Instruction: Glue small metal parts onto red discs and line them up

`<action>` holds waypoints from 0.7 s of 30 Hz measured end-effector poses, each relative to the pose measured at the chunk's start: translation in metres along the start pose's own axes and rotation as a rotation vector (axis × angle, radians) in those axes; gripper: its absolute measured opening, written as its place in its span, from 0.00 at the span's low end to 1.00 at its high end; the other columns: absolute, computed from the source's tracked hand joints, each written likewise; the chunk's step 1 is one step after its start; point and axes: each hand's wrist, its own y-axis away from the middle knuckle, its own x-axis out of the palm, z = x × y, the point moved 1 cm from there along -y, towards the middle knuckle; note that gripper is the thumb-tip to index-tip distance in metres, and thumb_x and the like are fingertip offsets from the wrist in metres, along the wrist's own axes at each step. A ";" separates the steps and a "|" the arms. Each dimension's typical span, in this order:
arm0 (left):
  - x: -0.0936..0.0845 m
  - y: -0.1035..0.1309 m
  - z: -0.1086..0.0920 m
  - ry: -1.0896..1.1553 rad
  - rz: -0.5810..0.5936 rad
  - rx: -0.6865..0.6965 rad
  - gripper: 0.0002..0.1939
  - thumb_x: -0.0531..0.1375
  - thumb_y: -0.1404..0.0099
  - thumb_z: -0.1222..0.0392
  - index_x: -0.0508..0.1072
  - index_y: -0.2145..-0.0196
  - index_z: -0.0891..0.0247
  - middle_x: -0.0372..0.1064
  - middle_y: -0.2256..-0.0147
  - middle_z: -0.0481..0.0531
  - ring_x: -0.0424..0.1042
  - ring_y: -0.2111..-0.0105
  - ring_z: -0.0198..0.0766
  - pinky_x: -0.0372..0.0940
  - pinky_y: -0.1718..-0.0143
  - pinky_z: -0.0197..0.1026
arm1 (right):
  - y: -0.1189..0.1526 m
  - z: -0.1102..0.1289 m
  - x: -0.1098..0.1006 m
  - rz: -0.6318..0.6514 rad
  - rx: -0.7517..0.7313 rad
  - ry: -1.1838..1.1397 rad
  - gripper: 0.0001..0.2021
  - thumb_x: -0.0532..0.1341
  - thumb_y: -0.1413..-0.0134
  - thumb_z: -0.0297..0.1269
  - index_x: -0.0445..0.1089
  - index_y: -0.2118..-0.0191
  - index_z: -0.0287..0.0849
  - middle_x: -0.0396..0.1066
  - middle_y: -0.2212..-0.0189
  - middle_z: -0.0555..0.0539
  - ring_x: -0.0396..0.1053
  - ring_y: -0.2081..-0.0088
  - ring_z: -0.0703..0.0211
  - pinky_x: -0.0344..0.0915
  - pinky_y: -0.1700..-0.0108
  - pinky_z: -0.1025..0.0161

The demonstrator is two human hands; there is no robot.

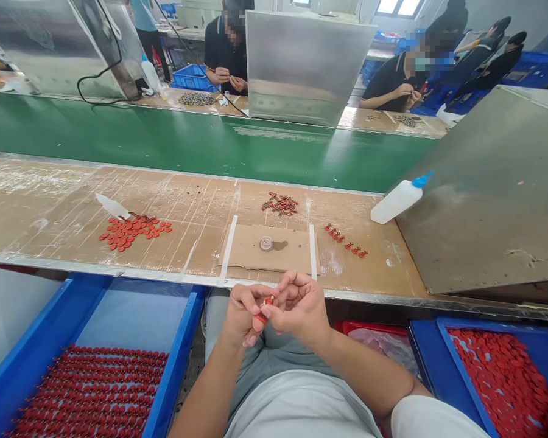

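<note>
In front of the table edge, my left hand (243,316) grips the red disc at the bottom of a small red figurine (268,300) with dark and gold detail. Thumb and fingers of my right hand (299,307) close on its upper part, hiding some of it. Beyond my hands, a small clear pot (265,243) stands on a taped cardboard sheet (237,258) beside a dark wet stain. Behind it lies a heap of small red-and-dark pieces (280,204). Several assembled figurines (335,233) stand in a row to the right, and loose red discs (128,231) are spread at left.
A white squeeze bottle (397,202) with a blue cap leans by a metal box (493,194). Blue trays of finished red pieces (95,383) and red discs (502,371) flank my lap. Past the green belt (173,137), co-workers sit with small parts.
</note>
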 end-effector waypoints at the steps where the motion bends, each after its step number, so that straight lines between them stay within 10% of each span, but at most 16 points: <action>1: 0.000 0.000 0.001 -0.004 -0.007 -0.008 0.14 0.74 0.60 0.62 0.71 0.82 0.63 0.78 0.65 0.49 0.63 0.93 0.28 0.62 0.94 0.33 | 0.000 0.000 -0.002 0.002 -0.002 -0.002 0.24 0.74 0.72 0.26 0.61 0.69 0.43 0.72 0.84 0.57 0.64 0.88 0.67 0.63 0.86 0.73; 21: 0.013 -0.002 0.013 0.033 -0.219 0.071 0.11 0.69 0.47 0.56 0.79 0.65 0.58 0.77 0.55 0.55 0.51 0.92 0.14 0.49 0.94 0.23 | -0.007 -0.014 -0.012 -0.109 -0.155 -0.044 0.19 0.72 0.59 0.34 0.61 0.64 0.44 0.74 0.80 0.55 0.70 0.80 0.65 0.70 0.73 0.66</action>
